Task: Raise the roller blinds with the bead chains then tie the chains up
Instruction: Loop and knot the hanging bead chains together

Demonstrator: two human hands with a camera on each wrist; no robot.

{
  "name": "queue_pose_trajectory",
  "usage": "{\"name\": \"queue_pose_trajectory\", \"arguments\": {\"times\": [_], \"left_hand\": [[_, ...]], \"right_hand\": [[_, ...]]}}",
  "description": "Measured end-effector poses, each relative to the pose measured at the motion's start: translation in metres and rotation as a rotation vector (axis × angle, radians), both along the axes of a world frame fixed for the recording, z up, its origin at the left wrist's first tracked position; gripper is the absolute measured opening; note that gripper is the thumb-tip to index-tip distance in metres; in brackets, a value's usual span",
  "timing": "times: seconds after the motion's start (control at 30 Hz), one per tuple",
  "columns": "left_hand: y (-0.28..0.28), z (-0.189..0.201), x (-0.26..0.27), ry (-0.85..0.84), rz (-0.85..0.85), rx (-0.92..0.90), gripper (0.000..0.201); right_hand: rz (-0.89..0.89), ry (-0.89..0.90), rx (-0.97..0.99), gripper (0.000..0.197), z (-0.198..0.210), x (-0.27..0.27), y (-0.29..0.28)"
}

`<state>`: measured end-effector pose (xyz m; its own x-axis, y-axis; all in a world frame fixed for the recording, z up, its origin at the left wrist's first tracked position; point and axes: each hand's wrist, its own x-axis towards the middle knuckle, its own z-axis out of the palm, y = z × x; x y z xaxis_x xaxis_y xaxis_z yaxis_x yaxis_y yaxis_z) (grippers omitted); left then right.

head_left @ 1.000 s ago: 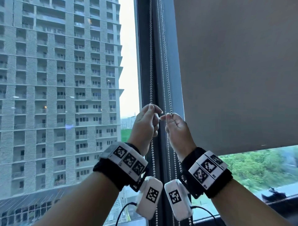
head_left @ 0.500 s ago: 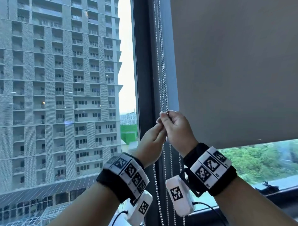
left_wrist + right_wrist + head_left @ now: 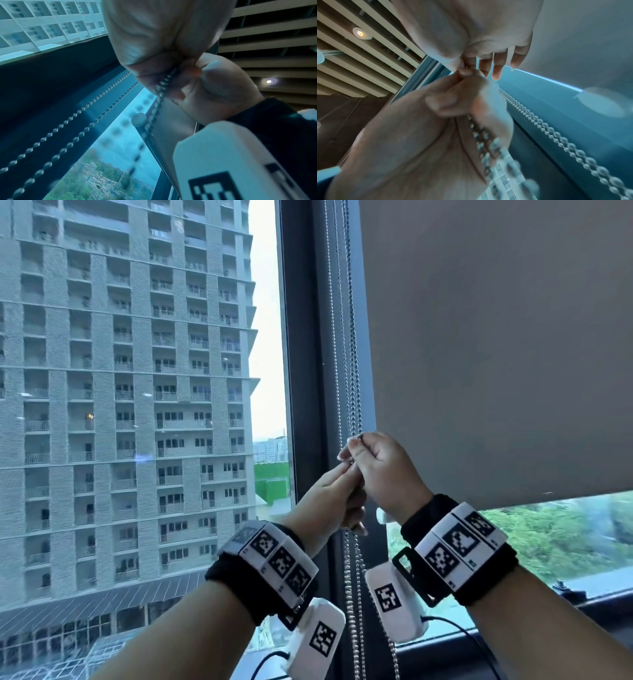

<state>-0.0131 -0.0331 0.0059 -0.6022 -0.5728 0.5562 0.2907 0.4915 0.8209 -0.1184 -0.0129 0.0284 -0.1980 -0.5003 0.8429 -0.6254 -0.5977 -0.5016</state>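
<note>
Metal bead chains point(image 3: 352, 354) hang down the dark window post, left of the grey roller blind point(image 3: 496, 337). The blind's bottom edge sits low, with a strip of glass below it. My right hand point(image 3: 380, 463) pinches the chains at their top between thumb and forefinger. My left hand point(image 3: 329, 494) holds the same chains just below, its fingers touching the right hand. In the left wrist view the chains point(image 3: 161, 86) run out of both fists. In the right wrist view the bunched chains point(image 3: 486, 142) cross my left palm point(image 3: 447, 121). A second pair of chains point(image 3: 556, 135) hangs free beside them.
The dark window post point(image 3: 308, 371) stands behind the chains. Left of it a tall grey building point(image 3: 120, 405) fills the glass. A dark sill point(image 3: 599, 607) runs below the blind at the right. A slatted ceiling point(image 3: 274, 40) with a spot lamp is overhead.
My hands were apart on separate chains a second ago. The left hand has moved right and down to join the right hand, both now holding the bunched chains together.
</note>
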Motion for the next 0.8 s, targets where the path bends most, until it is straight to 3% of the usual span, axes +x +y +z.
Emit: {"name": "queue_pose_trajectory", "arguments": {"times": [0.03,0.1,0.2,0.3,0.47,0.57,0.63,0.7,0.8], "left_hand": [[0.001,0.0,0.001,-0.011,0.009,-0.011,0.02],[0.002,-0.002,0.002,-0.05,0.039,-0.049,0.025],[0.004,-0.003,0.003,-0.079,0.103,-0.092,0.031],[0.004,-0.005,0.008,-0.133,0.165,-0.184,0.026],[-0.002,-0.005,0.021,-0.186,0.053,-0.148,0.009],[-0.011,0.0,0.034,-0.186,0.061,-0.171,0.003],[-0.014,0.007,0.043,-0.133,0.069,-0.168,0.011],[-0.009,0.015,0.048,-0.126,0.094,-0.238,0.014],[-0.002,0.026,0.043,-0.153,0.245,-0.5,0.03]], "right_hand": [[-0.015,0.003,-0.016,0.019,-0.003,0.0,0.003],[-0.12,0.044,-0.16,0.028,-0.01,-0.001,0.012],[-0.297,0.403,-0.427,0.038,-0.018,0.0,0.031],[-0.341,0.774,-0.306,0.038,-0.021,-0.002,0.036],[-0.487,0.946,-0.143,0.059,-0.016,-0.016,0.034],[-0.569,0.963,-0.044,0.056,-0.006,-0.023,0.04],[-0.544,0.934,0.014,0.046,-0.001,-0.028,0.041],[-0.399,0.784,0.027,0.04,0.005,-0.032,0.042],[-0.072,0.42,0.033,0.04,0.014,-0.033,0.046]]}}
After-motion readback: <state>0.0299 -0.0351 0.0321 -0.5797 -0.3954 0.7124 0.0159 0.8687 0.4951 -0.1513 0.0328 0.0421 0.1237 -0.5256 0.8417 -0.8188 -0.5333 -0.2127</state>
